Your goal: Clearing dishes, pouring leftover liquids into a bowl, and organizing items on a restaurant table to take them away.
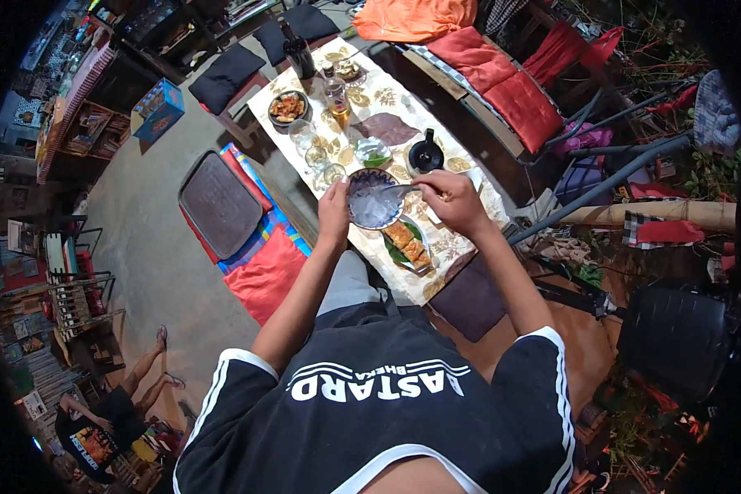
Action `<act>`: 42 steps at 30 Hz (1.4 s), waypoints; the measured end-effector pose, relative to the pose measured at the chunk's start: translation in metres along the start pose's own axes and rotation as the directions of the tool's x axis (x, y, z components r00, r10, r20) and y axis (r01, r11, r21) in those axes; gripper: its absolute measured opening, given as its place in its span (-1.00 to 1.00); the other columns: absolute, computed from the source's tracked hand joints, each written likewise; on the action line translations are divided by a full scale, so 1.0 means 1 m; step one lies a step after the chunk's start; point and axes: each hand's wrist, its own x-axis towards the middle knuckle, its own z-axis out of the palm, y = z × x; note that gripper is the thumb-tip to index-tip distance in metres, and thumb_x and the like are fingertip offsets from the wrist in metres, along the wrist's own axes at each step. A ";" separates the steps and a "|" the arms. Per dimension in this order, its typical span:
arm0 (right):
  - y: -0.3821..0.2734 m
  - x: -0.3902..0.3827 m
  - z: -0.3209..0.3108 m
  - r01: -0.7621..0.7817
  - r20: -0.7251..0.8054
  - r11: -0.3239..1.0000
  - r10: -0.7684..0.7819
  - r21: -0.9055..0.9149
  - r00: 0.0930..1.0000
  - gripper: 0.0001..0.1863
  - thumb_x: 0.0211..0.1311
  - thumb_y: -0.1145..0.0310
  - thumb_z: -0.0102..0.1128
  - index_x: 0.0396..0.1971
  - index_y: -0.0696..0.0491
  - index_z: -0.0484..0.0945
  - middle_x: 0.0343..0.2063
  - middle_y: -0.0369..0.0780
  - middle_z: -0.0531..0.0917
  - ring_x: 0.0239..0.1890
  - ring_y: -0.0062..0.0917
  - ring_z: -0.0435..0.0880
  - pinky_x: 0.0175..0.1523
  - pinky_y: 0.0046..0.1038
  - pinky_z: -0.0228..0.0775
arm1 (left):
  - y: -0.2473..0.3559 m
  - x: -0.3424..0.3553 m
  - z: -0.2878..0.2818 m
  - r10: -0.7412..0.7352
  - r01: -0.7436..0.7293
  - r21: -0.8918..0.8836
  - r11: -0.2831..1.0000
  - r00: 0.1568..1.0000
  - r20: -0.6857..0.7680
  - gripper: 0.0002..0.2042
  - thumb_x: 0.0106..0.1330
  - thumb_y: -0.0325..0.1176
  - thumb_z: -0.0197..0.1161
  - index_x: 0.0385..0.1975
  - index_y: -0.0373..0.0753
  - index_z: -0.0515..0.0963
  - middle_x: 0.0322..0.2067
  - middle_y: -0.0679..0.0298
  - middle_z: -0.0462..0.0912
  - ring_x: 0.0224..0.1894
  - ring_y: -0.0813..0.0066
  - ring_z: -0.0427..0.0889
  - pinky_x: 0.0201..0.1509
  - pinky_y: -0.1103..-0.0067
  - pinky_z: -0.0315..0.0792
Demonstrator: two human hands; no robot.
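My left hand (334,206) grips the rim of a blue-patterned bowl (361,212) that holds what looks like ice. My right hand (445,198) holds a metal spoon (403,189), its head down in the bowl. Just below the bowl, fried food (404,240) lies on a leaf-lined plate. A dark pot or mug (426,153) stands beyond my right hand. Several glasses (316,156) are beyond my left hand, near a clear container (372,151) with something green.
The patterned tablecloth (288,156) bears bottles (336,99) and a food bowl (288,108). A tray (221,204) rests on the cushioned bench at left. Red cushions (502,90) and metal tubing (601,193) are at right. Another person (111,420) reclines at lower left.
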 end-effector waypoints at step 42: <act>-0.013 -0.049 0.035 -0.248 -0.139 0.889 0.321 0.385 0.937 -0.81 0.27 0.50 0.11 -0.22 0.22 0.66 -0.50 -0.21 0.69 -0.44 -0.65 0.66 -0.30 -0.60 0.48 | -0.001 -0.003 0.020 0.066 -0.067 -0.099 0.993 0.998 -0.022 -0.63 0.45 -0.14 0.00 -0.08 -0.36 0.53 -0.16 0.28 0.58 -0.13 0.54 0.50 0.04 0.59 0.34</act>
